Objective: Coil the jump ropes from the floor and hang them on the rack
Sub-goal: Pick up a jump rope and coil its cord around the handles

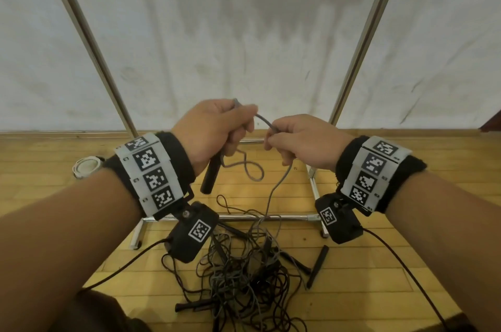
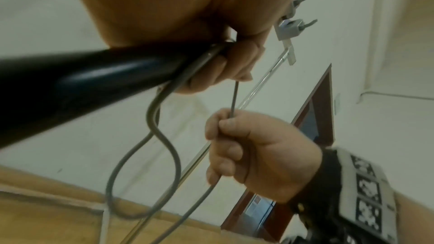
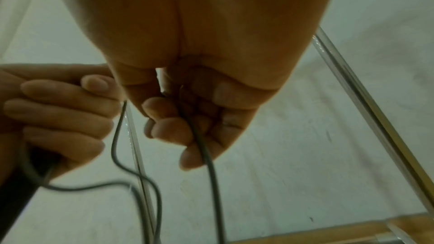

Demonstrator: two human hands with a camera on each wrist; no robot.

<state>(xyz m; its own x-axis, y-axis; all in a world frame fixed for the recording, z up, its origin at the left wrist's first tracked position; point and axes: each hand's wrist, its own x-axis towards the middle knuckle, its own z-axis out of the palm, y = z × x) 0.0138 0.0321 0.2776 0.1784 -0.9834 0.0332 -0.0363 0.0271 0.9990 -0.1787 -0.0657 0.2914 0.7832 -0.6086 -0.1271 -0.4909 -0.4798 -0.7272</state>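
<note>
Head view first: the left hand has its fingers wrapped tight around a black handle plus a loop of grey rope, handle pointing down toward the floor. The right hand is just beside it, pinching the same rope between thumb and curled fingers, and the cord drops from there into a tangled pile of jump ropes on the wooden floor. That pile sits right at the rack base, between its two metal uprights. A loose black handle lies at the pile's right edge.

Left wrist view: the handle fills the frame, gripped along with the rope, which hangs in a loop. The right hand is closed around the cord.

Right wrist view: fingers curled on the rope, left hand close by, clenched.
</note>
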